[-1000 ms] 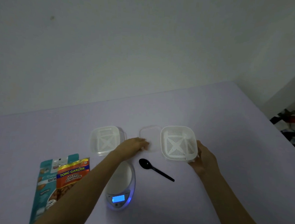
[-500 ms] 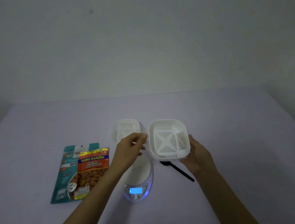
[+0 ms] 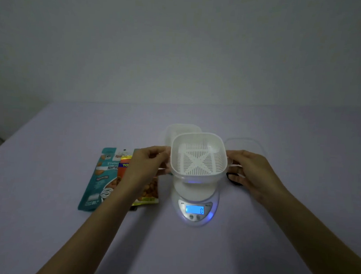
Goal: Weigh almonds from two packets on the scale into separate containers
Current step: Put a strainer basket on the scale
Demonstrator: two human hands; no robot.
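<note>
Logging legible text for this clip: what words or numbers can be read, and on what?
"0": scale display.
"Roasted": teal packet.
"TO": orange packet, rest hidden behind the left hand.
White container: no text.
Remaining small print on both packets and beside the display: too blurred to read.

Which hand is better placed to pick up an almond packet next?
Probably the left. The left hand holds the slotted container's left edge right above the orange almond packet and the teal packet beside it. The right hand holds the other edge, across the scale, near the black spoon.
</note>
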